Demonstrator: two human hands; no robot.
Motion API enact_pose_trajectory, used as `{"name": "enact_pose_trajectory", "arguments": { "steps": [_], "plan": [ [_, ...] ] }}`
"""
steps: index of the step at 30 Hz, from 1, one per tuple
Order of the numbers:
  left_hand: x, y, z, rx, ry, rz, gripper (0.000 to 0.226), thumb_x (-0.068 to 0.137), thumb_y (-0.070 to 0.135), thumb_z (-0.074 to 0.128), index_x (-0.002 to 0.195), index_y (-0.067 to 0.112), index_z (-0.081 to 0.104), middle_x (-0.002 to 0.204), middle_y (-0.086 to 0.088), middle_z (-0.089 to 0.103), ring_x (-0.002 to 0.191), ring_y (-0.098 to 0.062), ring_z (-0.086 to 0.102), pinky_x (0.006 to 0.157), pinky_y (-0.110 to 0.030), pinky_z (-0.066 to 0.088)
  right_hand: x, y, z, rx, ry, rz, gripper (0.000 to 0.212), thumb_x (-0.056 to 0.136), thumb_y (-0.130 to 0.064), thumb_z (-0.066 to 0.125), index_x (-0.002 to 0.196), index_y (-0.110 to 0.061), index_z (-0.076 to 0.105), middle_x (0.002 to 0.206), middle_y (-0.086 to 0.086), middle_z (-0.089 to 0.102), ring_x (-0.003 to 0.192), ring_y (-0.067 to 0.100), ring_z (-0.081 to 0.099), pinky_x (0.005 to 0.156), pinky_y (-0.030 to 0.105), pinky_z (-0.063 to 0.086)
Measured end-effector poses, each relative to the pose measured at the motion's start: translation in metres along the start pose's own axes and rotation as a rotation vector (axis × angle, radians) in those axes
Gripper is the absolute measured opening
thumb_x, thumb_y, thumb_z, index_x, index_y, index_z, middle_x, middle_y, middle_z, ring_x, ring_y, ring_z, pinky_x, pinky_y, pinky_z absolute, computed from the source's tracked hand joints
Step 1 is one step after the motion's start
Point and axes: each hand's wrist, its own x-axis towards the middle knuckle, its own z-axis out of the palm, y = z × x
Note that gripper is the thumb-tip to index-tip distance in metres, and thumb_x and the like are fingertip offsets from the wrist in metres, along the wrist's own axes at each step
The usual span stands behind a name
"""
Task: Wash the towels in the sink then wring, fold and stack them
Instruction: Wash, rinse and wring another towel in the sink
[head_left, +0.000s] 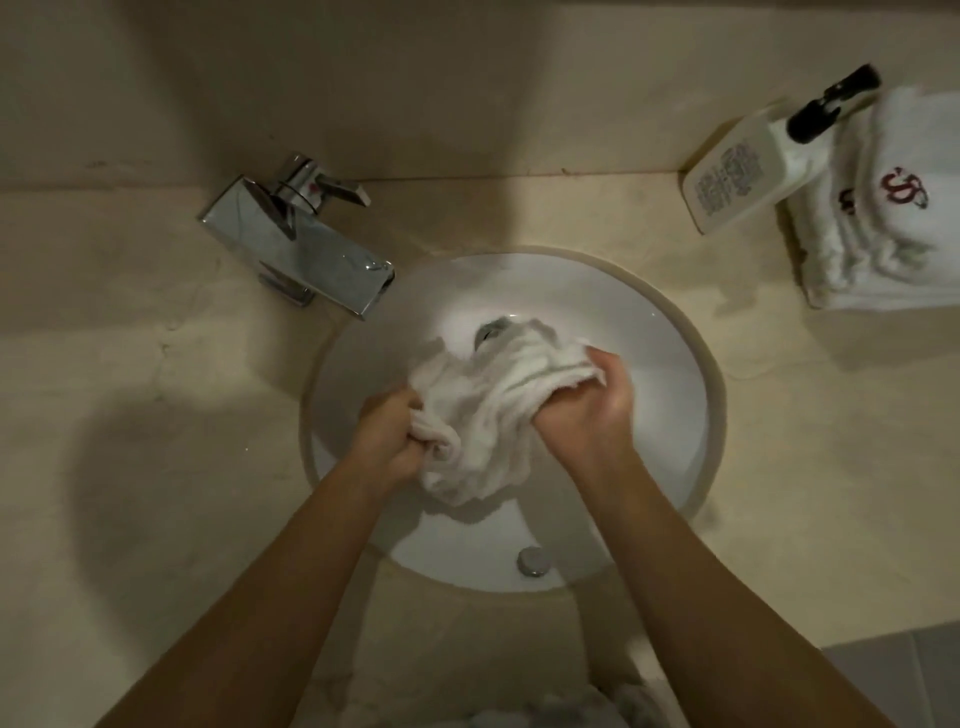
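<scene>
1. White terry cloth, bunched and creased, is the towel (483, 410) gripped by both hands over the sink (670, 374).
2. The left hand (392, 439) has its fingers curled tight into the towel's lower left edge.
3. The right hand (587, 402) clenches the upper right part, thumb and fingers wrapped round a thick fold.
4. The towel hangs between the hands inside the round white basin, its far end near the drain (491, 330).
5. A chrome faucet (306, 249) stands on the beige counter (130, 389) at the basin's upper left.
6. Well to the right, a white pump bottle (737, 182) stands just beside a stack of folded towels (893, 223) with a red emblem.
</scene>
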Motion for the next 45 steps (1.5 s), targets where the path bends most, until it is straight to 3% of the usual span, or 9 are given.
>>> {"name": "enact_pose_trajectory", "arguments": {
  "steps": [5, 13, 17, 20, 24, 27, 33, 37, 45],
  "plan": [
    [-0.01, 0.002, -0.003, -0.202, -0.321, -0.125, 0.05, 0.095, 0.043, 0.042, 0.102, 0.005, 0.075, 0.114, -0.018, 0.067, 0.11, -0.033, 0.061, 0.105, -0.047, 0.038, -0.022, -0.018, -0.027, -0.143, -0.021, 0.076, 0.05, 0.1, -0.039, 0.047, 0.138, -0.008, 0.051, 0.127, 0.018, 0.057, 0.115, 0.031, 0.058, 0.102, 0.041, 0.046],
    [-0.039, -0.008, 0.058, 0.534, -0.069, 0.303, 0.051, 0.101, 0.053, 0.034, 0.078, 0.019, 0.065, 0.076, -0.001, 0.068, 0.079, -0.02, 0.065, 0.072, -0.03, 0.049, -0.02, 0.046, 0.05, -1.269, 0.216, -0.556, 0.03, 0.105, -0.04, 0.042, 0.118, -0.016, 0.054, 0.102, 0.005, 0.069, 0.096, 0.023, 0.066, 0.083, 0.033, 0.051],
    [-0.024, 0.008, 0.053, 0.823, -0.049, 0.369, 0.051, 0.105, 0.048, 0.024, 0.085, 0.019, 0.062, 0.093, -0.012, 0.07, 0.082, -0.019, 0.06, 0.064, -0.028, 0.041, 0.01, 0.033, 0.064, -1.322, 0.263, -0.437, 0.035, 0.106, -0.033, 0.04, 0.127, -0.009, 0.053, 0.119, 0.014, 0.066, 0.113, 0.033, 0.061, 0.089, 0.034, 0.043],
    [-0.004, 0.029, 0.056, 0.47, -0.158, 0.204, 0.054, 0.103, 0.054, 0.024, 0.094, 0.019, 0.065, 0.11, -0.009, 0.069, 0.104, -0.019, 0.062, 0.1, -0.03, 0.044, -0.002, 0.053, 0.071, -1.373, 0.066, -0.43, 0.04, 0.106, -0.035, 0.04, 0.137, -0.011, 0.05, 0.129, 0.013, 0.061, 0.119, 0.031, 0.057, 0.101, 0.038, 0.044],
    [-0.004, 0.006, 0.055, 0.71, -0.104, 0.337, 0.056, 0.104, 0.049, 0.028, 0.095, 0.014, 0.071, 0.094, -0.005, 0.071, 0.09, -0.017, 0.066, 0.078, -0.028, 0.048, 0.034, 0.026, 0.068, -1.233, 0.352, -0.416, 0.038, 0.106, -0.031, 0.038, 0.13, -0.006, 0.053, 0.128, 0.018, 0.062, 0.119, 0.036, 0.057, 0.098, 0.038, 0.042],
    [0.002, 0.012, 0.053, 0.825, 0.034, 0.374, 0.045, 0.105, 0.038, 0.031, 0.091, 0.013, 0.065, 0.095, -0.011, 0.069, 0.089, -0.024, 0.065, 0.064, -0.025, 0.039, 0.022, 0.053, 0.062, -1.148, 0.233, -0.355, 0.036, 0.101, -0.033, 0.043, 0.125, -0.01, 0.057, 0.121, 0.016, 0.066, 0.113, 0.035, 0.061, 0.102, 0.044, 0.047],
    [-0.018, -0.002, 0.072, 0.735, 0.011, 0.494, 0.049, 0.104, 0.036, 0.035, 0.115, 0.002, 0.067, 0.11, -0.019, 0.069, 0.104, -0.03, 0.064, 0.094, -0.039, 0.049, 0.039, 0.035, 0.052, -0.931, 0.453, -0.411, 0.038, 0.106, -0.033, 0.039, 0.122, -0.003, 0.056, 0.117, 0.015, 0.066, 0.102, 0.028, 0.062, 0.095, 0.035, 0.049],
    [0.003, 0.021, 0.066, 0.715, 0.026, 0.408, 0.046, 0.105, 0.035, 0.033, 0.104, 0.006, 0.069, 0.108, -0.019, 0.069, 0.105, -0.031, 0.064, 0.087, -0.036, 0.05, 0.024, 0.053, 0.056, -1.084, 0.223, -0.362, 0.043, 0.102, -0.038, 0.039, 0.128, -0.006, 0.054, 0.119, 0.006, 0.064, 0.107, 0.024, 0.061, 0.103, 0.041, 0.047],
    [0.0, 0.022, 0.072, 0.636, 0.007, 0.328, 0.051, 0.103, 0.045, 0.035, 0.11, 0.008, 0.068, 0.11, -0.013, 0.07, 0.105, -0.026, 0.066, 0.082, -0.031, 0.05, 0.023, 0.043, 0.059, -0.954, 0.292, -0.304, 0.046, 0.102, -0.045, 0.044, 0.128, -0.008, 0.054, 0.119, 0.005, 0.064, 0.106, 0.023, 0.062, 0.1, 0.041, 0.05]
  ]
}}
